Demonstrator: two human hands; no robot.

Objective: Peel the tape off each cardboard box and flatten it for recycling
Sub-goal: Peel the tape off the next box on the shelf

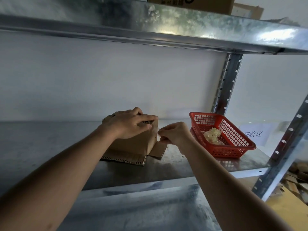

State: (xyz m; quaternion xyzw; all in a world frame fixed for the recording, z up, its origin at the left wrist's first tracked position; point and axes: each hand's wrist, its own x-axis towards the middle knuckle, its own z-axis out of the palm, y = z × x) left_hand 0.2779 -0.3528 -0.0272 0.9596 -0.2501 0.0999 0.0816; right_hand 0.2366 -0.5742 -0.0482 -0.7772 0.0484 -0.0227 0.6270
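A small brown cardboard box stands on the metal shelf with its bottom flaps splayed out flat. My left hand lies over the top of the box, its fingers curled over the upper right edge. Just right of the box, my right hand pinches a thin strip of clear tape at the box's right side, near the lower flap. The tape itself is barely visible.
A red plastic basket with a wad of crumpled tape sits on the shelf to the right. A paper label lies behind it. Another box stands on the upper shelf. Flattened cardboard lies low at the right, past the upright.
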